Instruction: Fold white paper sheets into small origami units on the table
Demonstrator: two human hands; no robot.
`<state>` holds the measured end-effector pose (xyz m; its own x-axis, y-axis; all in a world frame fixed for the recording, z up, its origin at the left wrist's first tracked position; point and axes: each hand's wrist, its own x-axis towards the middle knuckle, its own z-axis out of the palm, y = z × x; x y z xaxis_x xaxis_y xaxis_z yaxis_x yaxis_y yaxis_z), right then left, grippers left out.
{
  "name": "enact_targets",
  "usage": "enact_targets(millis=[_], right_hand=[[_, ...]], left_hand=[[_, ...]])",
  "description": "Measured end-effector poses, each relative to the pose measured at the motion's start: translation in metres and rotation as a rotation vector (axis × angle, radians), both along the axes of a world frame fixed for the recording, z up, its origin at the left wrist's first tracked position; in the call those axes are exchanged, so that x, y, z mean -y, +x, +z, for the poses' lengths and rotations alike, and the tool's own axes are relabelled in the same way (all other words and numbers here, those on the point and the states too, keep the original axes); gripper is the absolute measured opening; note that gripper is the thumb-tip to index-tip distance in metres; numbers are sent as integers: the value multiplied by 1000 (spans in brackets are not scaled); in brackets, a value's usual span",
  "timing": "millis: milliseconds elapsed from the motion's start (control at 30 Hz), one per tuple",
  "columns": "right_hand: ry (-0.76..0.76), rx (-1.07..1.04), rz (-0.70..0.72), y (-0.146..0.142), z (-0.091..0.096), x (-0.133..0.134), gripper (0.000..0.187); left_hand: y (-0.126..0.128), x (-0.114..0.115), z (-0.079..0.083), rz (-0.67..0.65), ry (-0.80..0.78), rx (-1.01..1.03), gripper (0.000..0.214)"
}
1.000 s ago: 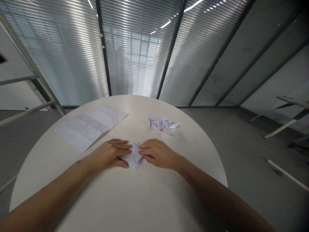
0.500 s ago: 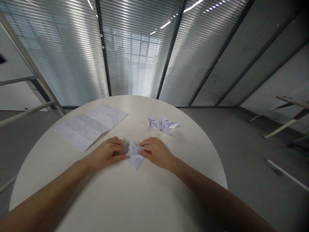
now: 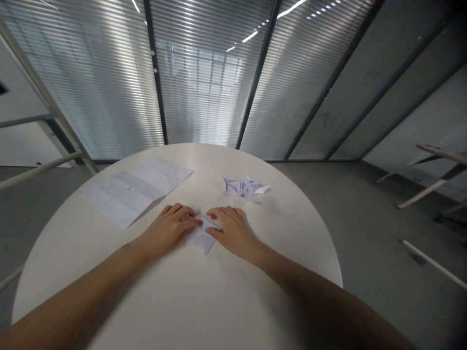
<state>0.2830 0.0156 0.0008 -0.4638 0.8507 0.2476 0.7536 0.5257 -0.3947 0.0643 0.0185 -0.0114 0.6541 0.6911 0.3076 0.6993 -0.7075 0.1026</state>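
Left hand [image 3: 171, 226] is now reaching further over the small folded paper [image 3: 201, 241] than half a second ago. Round and white, the table [image 3: 219, 301] is bearing a large creased sheet [image 3: 134, 192] at far left. Right hand [image 3: 235, 231] is holding thumb and forefinger apart at the paper's right side; whether the left is pinching cannot be told. Folded paper shapes [image 3: 246, 187] are sitting beyond, while the small folded paper is lying between both hands.
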Motion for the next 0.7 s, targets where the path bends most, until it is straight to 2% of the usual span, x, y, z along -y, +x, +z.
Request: enact_targets(millis=[100, 200, 367, 433, 533, 700], right_hand=[[-47, -22, 8, -1, 1, 3, 33], [-103, -42, -40, -2, -1, 2, 42], [-217, -80, -91, -1, -3, -3, 55], [-225, -90, -88, 0, -2, -5, 50], [-225, -141, -72, 2, 0, -6, 34], [-248, -344, -41, 3, 5, -8, 14]], left_hand=[[0, -1, -2, -3, 7, 12, 26], [-2, -2, -1, 0, -6, 24, 28], [-3, -2, -2, 36, -27, 86, 46], [-4, -3, -3, 60, -43, 99, 52], [-5, -4, -4, 69, -73, 139, 52], [-5, -3, 2, 52, -108, 290, 49]])
